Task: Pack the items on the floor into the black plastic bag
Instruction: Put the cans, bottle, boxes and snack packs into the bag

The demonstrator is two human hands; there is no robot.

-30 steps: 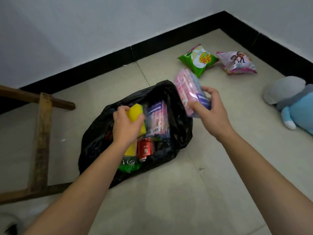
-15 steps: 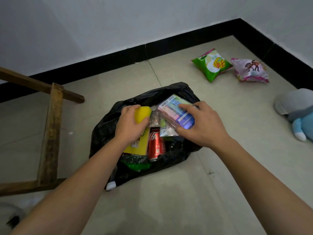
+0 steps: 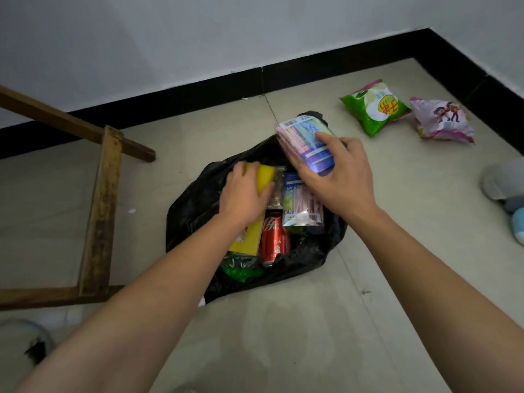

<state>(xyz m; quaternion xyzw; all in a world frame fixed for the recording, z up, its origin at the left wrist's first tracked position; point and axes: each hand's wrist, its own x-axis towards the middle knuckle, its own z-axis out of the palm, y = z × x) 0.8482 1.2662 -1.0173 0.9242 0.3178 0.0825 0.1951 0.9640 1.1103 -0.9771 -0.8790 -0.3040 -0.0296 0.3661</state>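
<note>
the black plastic bag (image 3: pixel 192 205) lies open on the floor (image 3: pixel 283 336), near the middle of the view. the left hand (image 3: pixel 245 194) is over the bag's mouth, its grip clamped on a yellow sponge (image 3: pixel 265 177), fingers curled round it. the right hand (image 3: pixel 340 177) has its grip closed round a pink and blue packet (image 3: pixel 306 143) at the bag's far rim, index finger laid along the top. inside the bag lie a red can (image 3: pixel 273 239), a flat yellow pack (image 3: pixel 246 239) just beside it, a clear packet of sticks (image 3: pixel 303 205) and something green (image 3: pixel 241 268) near the opening. a green snack bag (image 3: pixel 374 107) and a pink snack bag (image 3: pixel 442 120) lie side by side on the floor, well apart from the black bag. a plush toy (image 3: pixel 504 182) sits at the right edge; a wooden frame (image 3: pixel 99 211) stands at the left.
</note>
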